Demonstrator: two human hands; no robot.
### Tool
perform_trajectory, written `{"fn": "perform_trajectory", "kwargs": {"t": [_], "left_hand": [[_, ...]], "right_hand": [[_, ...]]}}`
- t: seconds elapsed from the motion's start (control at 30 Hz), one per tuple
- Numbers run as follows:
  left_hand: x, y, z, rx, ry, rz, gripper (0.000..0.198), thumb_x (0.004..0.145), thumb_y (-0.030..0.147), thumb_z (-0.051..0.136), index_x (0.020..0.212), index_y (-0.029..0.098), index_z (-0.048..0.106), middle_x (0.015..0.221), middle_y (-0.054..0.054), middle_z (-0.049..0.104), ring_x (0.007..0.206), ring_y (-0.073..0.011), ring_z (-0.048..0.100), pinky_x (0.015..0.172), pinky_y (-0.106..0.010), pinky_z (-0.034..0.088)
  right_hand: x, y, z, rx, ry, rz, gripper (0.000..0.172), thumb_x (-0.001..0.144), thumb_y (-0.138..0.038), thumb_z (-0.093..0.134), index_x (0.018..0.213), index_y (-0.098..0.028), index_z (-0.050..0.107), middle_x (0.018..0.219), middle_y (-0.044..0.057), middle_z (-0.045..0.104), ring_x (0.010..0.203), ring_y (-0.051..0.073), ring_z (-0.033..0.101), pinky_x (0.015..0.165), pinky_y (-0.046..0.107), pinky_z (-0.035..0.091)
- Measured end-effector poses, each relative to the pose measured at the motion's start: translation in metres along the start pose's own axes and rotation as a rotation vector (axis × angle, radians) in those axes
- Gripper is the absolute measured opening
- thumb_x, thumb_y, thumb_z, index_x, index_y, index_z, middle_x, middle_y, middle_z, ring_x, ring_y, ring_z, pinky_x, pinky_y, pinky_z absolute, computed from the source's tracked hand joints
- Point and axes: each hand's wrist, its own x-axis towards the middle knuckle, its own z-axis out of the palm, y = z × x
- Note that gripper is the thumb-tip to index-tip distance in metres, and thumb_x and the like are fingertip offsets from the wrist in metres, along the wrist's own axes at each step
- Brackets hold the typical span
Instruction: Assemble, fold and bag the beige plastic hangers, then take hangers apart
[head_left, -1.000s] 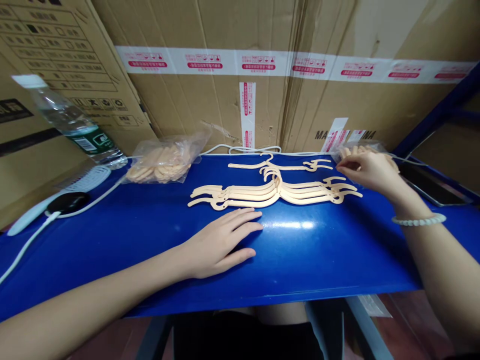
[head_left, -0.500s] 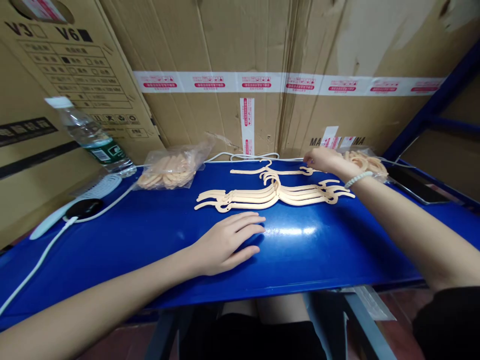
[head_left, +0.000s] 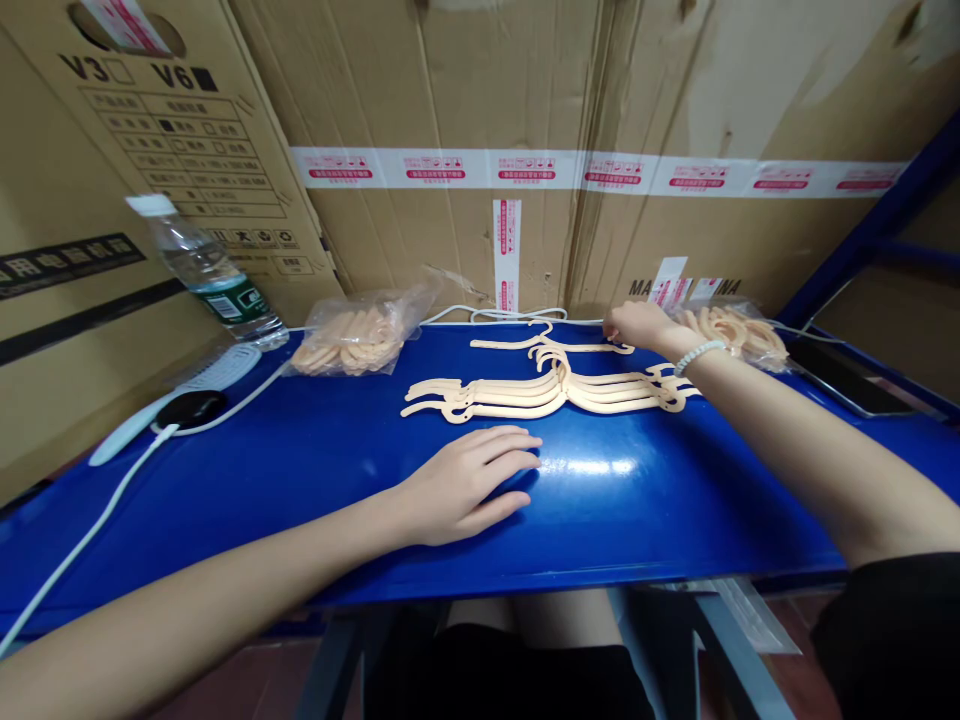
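My left hand (head_left: 474, 485) lies palm down on the blue table, fingers stretched and slightly apart, holding nothing. Just beyond it is an overlapping row of several cream plastic clothes hangers (head_left: 517, 398), hooks pointing away from me. Behind them lies a single cream hanger (head_left: 510, 343), its left arm ending plainly. At that hanger's right end my right hand (head_left: 641, 325), with a beaded bracelet on the wrist, is held with curled fingers. Whatever is between those fingertips, if anything, is hidden. My right forearm covers the right tips of the row.
A clear bag of cream parts (head_left: 349, 338) lies at the left, another bag (head_left: 739, 335) behind my right wrist. Further left are a water bottle (head_left: 232, 295), a black disc (head_left: 191, 408) with a white cable, and a pale paddle-shaped object (head_left: 135, 432). A dark phone (head_left: 855, 378) lies right.
The view has shifted slightly, so things sit a little further right. My right hand has moved a little left along the far hanger's right end. My left hand stays resting on the table.
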Motion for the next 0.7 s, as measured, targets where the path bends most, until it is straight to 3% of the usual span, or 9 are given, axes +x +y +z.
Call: {"fn": "perform_trajectory", "kwargs": {"t": [0.17,0.33,0.4,0.53,0.7], "left_hand": [[0.000,-0.001,0.000,0.019,0.025,0.022,0.030,0.103,0.033,0.048,0.126,0.018,0.058,0.141,-0.013,0.060,0.135,-0.0257,0.053,0.114,-0.045,0.044],[0.000,-0.001,0.000,0.016,0.051,0.031,0.029,0.103,0.031,0.049,0.125,0.017,0.059,0.140,-0.014,0.061,0.133,-0.0257,0.054,0.113,-0.044,0.044],[0.001,0.000,-0.001,-0.001,0.054,0.027,0.028,0.102,0.030,0.049,0.125,0.017,0.059,0.139,-0.014,0.061,0.132,-0.0263,0.054,0.113,-0.044,0.044],[0.002,0.001,-0.002,-0.113,0.070,0.010,0.027,0.101,0.027,0.051,0.126,0.018,0.059,0.137,-0.014,0.062,0.130,-0.0259,0.055,0.111,-0.043,0.044],[0.003,0.005,-0.004,-0.368,0.106,-0.106,0.029,0.100,0.023,0.053,0.129,0.021,0.058,0.134,-0.011,0.064,0.127,-0.0230,0.058,0.110,-0.038,0.046]], "right_hand": [[-0.008,0.001,-0.004,0.007,0.063,0.000,0.021,0.085,-0.024,0.063,0.098,-0.023,0.080,0.105,0.010,0.078,0.099,0.029,0.071,0.075,0.032,0.050],[-0.036,0.007,-0.006,0.051,0.179,-0.034,0.028,0.092,-0.029,0.053,0.105,-0.021,0.076,0.114,0.009,0.074,0.099,0.025,0.069,0.070,0.029,0.047],[-0.048,0.011,-0.004,0.122,0.305,-0.066,0.028,0.092,-0.029,0.051,0.103,-0.019,0.076,0.109,0.010,0.074,0.095,0.024,0.069,0.068,0.029,0.047],[-0.068,0.005,-0.006,0.439,0.638,-0.079,0.016,0.086,-0.028,0.058,0.090,-0.020,0.072,0.079,0.005,0.073,0.073,0.020,0.069,0.064,0.029,0.050],[-0.095,-0.046,-0.031,0.850,0.851,-0.147,0.006,0.083,-0.025,0.067,0.086,-0.023,0.062,0.073,0.000,0.069,0.062,0.016,0.065,0.056,0.027,0.053]]}}
